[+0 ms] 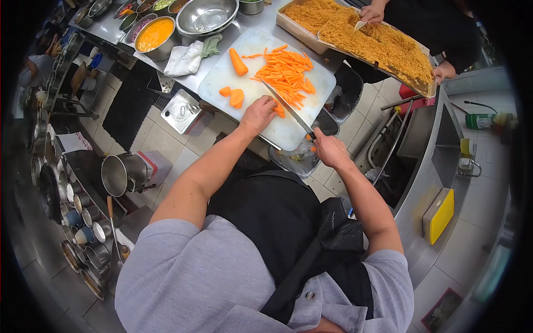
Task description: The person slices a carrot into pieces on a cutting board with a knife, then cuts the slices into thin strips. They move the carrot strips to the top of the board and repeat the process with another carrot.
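My right hand is wrapped round the handle of a kitchen knife, whose blade slants across the white cutting board. Under the closed fingers of my left hand is a piece of carrot, right beside the blade. A heap of carrot strips lies on the board beyond the knife. To its left rests a larger length of carrot, with several cut carrot chunks nearer me.
Left of the board are folded cloths, a pot of orange liquid and a metal colander. At the right, a co-worker's hand works over a tray of orange rice. A lined bin stands below the board's edge.
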Motion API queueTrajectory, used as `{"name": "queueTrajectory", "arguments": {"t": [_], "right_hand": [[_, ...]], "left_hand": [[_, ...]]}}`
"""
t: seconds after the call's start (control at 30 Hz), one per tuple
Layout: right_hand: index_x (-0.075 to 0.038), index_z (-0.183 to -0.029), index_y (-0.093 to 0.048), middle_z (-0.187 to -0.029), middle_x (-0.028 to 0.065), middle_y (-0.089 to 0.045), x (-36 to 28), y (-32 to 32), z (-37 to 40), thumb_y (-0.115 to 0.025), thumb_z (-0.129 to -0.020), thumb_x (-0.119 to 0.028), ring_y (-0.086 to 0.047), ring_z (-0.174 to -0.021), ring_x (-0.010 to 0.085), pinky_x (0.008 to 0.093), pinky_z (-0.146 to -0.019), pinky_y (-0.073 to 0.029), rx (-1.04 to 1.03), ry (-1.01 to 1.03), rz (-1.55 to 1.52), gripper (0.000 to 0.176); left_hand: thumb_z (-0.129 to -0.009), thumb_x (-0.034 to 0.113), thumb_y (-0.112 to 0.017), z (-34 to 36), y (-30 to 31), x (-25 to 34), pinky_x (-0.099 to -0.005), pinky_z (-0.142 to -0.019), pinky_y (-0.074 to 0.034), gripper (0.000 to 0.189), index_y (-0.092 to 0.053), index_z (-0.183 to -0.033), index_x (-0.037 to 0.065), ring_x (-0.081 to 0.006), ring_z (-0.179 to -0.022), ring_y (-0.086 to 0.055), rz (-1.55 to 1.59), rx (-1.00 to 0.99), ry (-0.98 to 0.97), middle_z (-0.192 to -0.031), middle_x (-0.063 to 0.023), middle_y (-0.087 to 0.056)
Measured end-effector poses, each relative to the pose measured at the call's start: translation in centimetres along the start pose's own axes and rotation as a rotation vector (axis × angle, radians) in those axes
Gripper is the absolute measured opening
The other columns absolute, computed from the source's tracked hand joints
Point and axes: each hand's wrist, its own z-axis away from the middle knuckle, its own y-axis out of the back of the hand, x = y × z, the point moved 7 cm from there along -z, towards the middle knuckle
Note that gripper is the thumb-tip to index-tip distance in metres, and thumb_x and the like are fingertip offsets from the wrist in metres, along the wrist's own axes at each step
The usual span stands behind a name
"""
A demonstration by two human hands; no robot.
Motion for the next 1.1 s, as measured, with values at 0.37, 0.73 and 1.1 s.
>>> {"name": "queueTrajectory", "arguments": {"t": [0.37, 0.73, 1.1], "right_hand": [[-0.003, -0.117, -0.045, -0.084, 0.0286, -0.071, -1.6, 1.9, 1.6, -0.052, -0.098, -0.013, -0.070, -0.082, 0.0481, 0.0600, -0.072, -0.052, -0.058, 0.015, 0.052, 0.023], [-0.002, -0.117, -0.044, -0.086, 0.0290, -0.071, -2.1, 0.1, -0.9, -0.049, -0.093, -0.006, -0.070, -0.083, 0.0486, 0.0600, -0.073, -0.053, -0.057, 0.028, 0.045, 0.024], [-0.002, -0.115, -0.044, -0.087, 0.0307, -0.070, -2.0, -1.4, -1.5, -0.052, -0.097, -0.011, -0.069, -0.087, 0.0495, 0.0612, -0.076, -0.051, -0.032, 0.030, -0.016, 0.021]], "left_hand": [[-0.082, 0.010, -0.080, -0.3, 0.4, -0.3, -0.0391, -0.085, -0.057, 0.023, -0.069, -0.102, 0.007, -0.0299, -0.099, -0.067, 0.011, 0.009, -0.095, -0.106, -0.0086, -0.066], [-0.084, 0.010, -0.078, 0.0, 0.6, -0.3, -0.0383, -0.082, -0.057, 0.019, -0.070, -0.100, 0.008, -0.0285, -0.095, -0.067, 0.020, 0.071, -0.109, -0.103, -0.0070, -0.066], [-0.086, 0.009, -0.077, -0.1, 0.7, -0.3, -0.0385, -0.086, -0.057, 0.017, -0.070, -0.101, 0.006, -0.0295, -0.100, -0.068, 0.036, 0.062, -0.112, -0.106, -0.0091, -0.067]]}}
